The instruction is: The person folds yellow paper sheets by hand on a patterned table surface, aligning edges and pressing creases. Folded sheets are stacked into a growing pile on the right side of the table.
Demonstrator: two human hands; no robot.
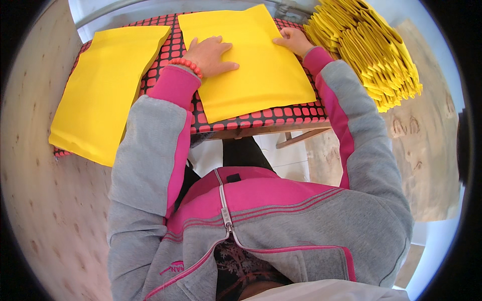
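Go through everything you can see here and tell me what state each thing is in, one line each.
Middle yellow envelope: lying flat on the table, pressed by both hands.
Left yellow envelope stack: flat, overhanging the table's left edge, untouched.
Right yellow envelope pile: fanned out loosely, untouched.
Left hand: open, palm down on the middle envelope.
Right hand: fingers on the envelope's right edge.
Checked table: mostly covered by envelopes.

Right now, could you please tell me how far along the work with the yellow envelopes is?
Done, it seems: one flat yellow padded envelope lies set aside at the left of the red-and-black checked table. In hand: the left hand presses flat on a second yellow envelope, the right hand at its edge. Left: a large pile of yellow envelopes on the right.
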